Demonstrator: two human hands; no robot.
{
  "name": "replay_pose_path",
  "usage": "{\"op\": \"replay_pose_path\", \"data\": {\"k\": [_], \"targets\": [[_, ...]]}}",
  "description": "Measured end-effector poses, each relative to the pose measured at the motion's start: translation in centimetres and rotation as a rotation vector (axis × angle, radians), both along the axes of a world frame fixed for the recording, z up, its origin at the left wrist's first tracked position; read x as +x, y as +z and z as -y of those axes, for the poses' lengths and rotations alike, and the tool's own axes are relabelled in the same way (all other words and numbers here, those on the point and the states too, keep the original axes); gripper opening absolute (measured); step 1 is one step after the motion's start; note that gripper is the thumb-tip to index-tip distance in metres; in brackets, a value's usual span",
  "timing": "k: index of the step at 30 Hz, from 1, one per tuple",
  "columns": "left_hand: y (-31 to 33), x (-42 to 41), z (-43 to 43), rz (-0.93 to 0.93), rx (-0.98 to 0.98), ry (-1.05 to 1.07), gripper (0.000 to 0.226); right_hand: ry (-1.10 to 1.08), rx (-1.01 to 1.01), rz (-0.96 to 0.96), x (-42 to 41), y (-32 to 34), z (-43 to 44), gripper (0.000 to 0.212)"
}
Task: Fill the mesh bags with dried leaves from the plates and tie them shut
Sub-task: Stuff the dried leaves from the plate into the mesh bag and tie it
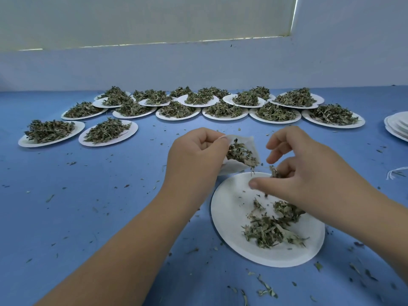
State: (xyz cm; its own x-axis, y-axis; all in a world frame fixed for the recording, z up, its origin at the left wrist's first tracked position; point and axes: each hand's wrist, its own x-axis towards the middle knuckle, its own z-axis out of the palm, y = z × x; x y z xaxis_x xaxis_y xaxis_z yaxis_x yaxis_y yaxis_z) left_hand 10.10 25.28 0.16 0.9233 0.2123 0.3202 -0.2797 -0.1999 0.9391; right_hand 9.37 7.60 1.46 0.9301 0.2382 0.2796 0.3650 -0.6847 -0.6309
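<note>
Our left hand [194, 155] grips the mesh bag [250, 143], likely limp and featherlight, by its rim; right hand [309, 173] pinches crumbly-looking leaves [274, 173] above the plate [229, 217].

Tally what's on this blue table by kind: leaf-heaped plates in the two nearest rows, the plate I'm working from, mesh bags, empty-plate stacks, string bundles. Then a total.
Heaped plates, two nearest rows: 8
Nearly emptied plate: 1
Mesh bag: 1
Stack of empty plates: 1
Bundle of white string: 1
Total: 12
Farther rows overlap too much to count.
</note>
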Motion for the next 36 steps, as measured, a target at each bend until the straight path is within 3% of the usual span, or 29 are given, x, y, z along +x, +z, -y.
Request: {"op": "replay_pose_path", "data": {"k": [3, 9, 13, 17, 20, 24, 29, 31, 36], "targets": [[0.0, 0.0, -0.1, 0.012, -0.013, 0.022, 0.019, 0.004, 0.090, 0.075, 0.1, 0.2, 0.4, 0.027], [0.0, -0.1, 0.0, 0.029, 0.031, 0.025, 0.017, 0.049, 0.247, 0.131, -0.5, 0.1, -0.1, 0.015], [0.0, -0.4, 0.5, 0.058, 0.127, -0.007, 0.016, -0.010, 0.140, 0.254, -0.5, -0.1, -0.1, 0.011], [-0.2, -0.6, 1.0, 0.055, 0.191, -0.059, 0.015, -0.011, -0.148, 0.430, -0.6, -0.1, -0.8, 0.007], [-0.2, -0.8, 1.3, 0.074, 0.216, -0.084, 0.014, -0.024, -0.287, 0.417, -0.4, -0.2, -1.3, 0.013], [-0.2, -0.8, 1.5, 0.090, 0.225, -0.088, 0.013, 0.057, -0.217, 0.407, -0.4, -0.1, -1.2, 0.009], [0.0, -0.8, 1.2, 0.078, 0.171, -0.070, 0.012, 0.184, -0.201, 0.456, -0.5, -0.5, -0.6, 0.018], [0.1, -0.8, 1.1, 0.075, 0.164, -0.062, 0.012, 0.175, -0.168, 0.485, -0.3, -0.7, -0.7, 0.024], [0.0, -1.0, 1.2, 0.074, 0.181, -0.089, 0.014, 0.095, -0.060, 0.463, 0.1, -0.9, -1.0, 0.011]]}}
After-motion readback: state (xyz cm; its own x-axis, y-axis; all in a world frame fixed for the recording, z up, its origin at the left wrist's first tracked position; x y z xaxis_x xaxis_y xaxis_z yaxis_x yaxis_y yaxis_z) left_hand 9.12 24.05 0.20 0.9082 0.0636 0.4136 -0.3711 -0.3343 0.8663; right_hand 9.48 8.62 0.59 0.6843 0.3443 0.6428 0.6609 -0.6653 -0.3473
